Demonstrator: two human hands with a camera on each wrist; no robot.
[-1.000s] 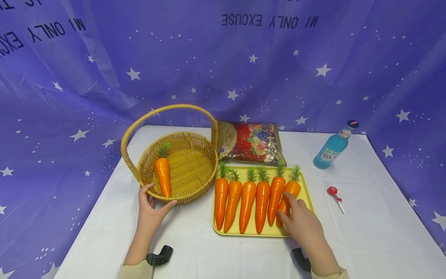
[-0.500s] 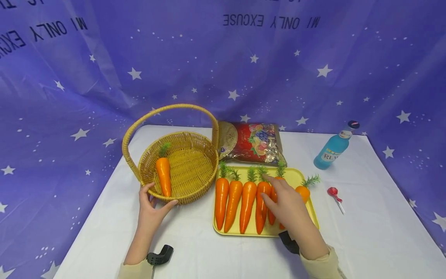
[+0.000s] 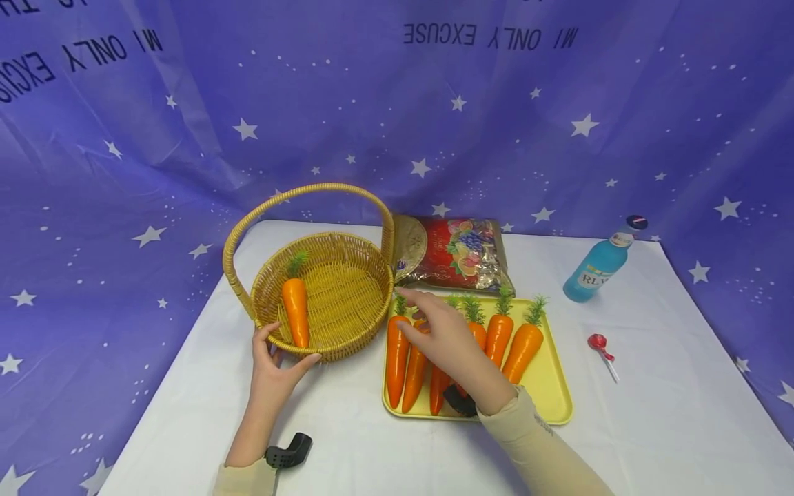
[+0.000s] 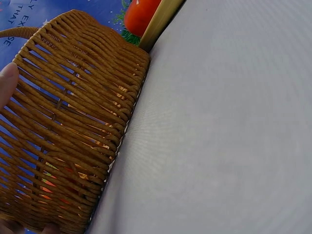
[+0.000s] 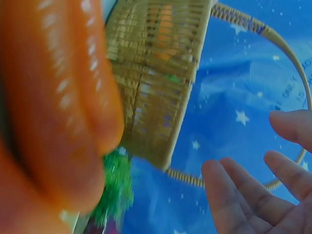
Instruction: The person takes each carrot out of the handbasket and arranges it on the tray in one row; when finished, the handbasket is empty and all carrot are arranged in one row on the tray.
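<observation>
My left hand (image 3: 276, 382) grips the near-left rim of a wicker basket (image 3: 338, 355), thumb and fingers spread along it. In the left wrist view the thumb (image 4: 7, 83) lies against the woven wall (image 4: 73, 112). A glossy orange carrot (image 3: 296, 310) with a green top lies in the basket's left side. My right hand (image 3: 443, 337) hovers over the left part of a yellow tray (image 3: 552, 389), fingers apart and holding nothing. Several carrots (image 3: 398, 365) lie side by side there, the middle ones partly hidden by the hand. In the right wrist view, blurred carrots (image 5: 53, 107) fill the left.
Behind the tray lies a shiny red and gold packet (image 3: 459, 251) with fruit pictures. A blue bottle (image 3: 595, 269) stands at the back right, and a red lollipop (image 3: 598, 342) lies in front of it. A purple starry cloth (image 3: 372, 103) hangs behind the table.
The right hand has left the rightmost carrot and moved left across the tray to the leftmost ones. That rightmost carrot swung outward, then back. The left hand stays on the basket.
</observation>
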